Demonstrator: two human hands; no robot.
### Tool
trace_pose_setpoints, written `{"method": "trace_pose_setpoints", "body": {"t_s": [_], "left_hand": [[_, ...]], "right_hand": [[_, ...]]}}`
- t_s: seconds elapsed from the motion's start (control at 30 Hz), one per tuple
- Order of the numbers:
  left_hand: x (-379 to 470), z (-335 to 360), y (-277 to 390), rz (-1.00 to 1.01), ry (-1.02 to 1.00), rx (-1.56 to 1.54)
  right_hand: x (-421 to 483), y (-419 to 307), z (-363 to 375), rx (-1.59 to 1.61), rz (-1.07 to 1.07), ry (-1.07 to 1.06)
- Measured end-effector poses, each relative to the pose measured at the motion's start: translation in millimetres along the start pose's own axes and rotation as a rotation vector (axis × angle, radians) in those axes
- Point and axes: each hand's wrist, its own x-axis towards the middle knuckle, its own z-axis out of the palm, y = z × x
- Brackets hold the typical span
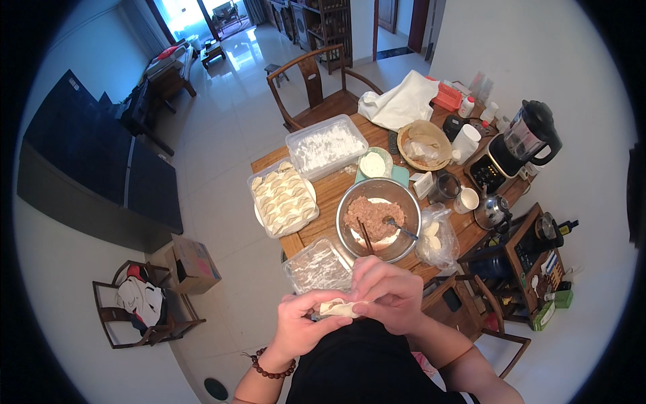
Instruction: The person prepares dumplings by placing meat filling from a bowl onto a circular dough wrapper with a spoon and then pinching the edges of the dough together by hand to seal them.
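Note:
Between my fingers is a dumpling (pixel 343 308), its pale wrapper folded over and partly gaping at one end. My left hand (pixel 308 315) grips the left end, thumb below and index finger above. With thumb and fingertips, my right hand (pixel 386 295) pinches the right end. Just beyond my hands, a steel mixing bowl (pixel 341 235) holds ground meat filling (pixel 371 214), a pair of chopsticks (pixel 364 235) and a spoon (pixel 404 230). A flour-dusted plastic container (pixel 318 265) lies beyond my left hand. Several shaped dumplings (pixel 282 199) fill another container (pixel 309 230) at the table's left edge.
A floured container (pixel 323 171) and a bowl of white powder (pixel 374 164) stand farther back. Dough pieces lie in a plastic bag (pixel 446 250) right of the mixing bowl. A cup (pixel 466 200), kettle (pixel 492 209), blender (pixel 525 136) and basket (pixel 444 159) crowd the wooden table's (pixel 292 246) right side.

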Motion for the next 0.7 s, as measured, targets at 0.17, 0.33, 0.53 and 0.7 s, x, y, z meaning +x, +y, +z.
{"method": "trace_pose_setpoints", "body": {"t_s": [0.17,0.33,0.53,0.7], "left_hand": [[-2.1,4.3,0.6,0.084,0.066,0.154],[2.2,11.6,2.3,0.138,0.083,0.190],[-1.6,16.2,-8.8,0.167,0.179,0.158],[-6.9,19.0,-17.9,0.225,0.293,0.159]], "right_hand": [[2.4,-7.8,1.5,-0.083,0.031,-0.011],[-3.5,0.4,0.2,-0.052,-0.010,-0.006],[-5.7,-11.2,4.8,-0.169,0.159,0.102],[-17.8,-3.5,3.0,-0.085,0.175,0.220]]}}
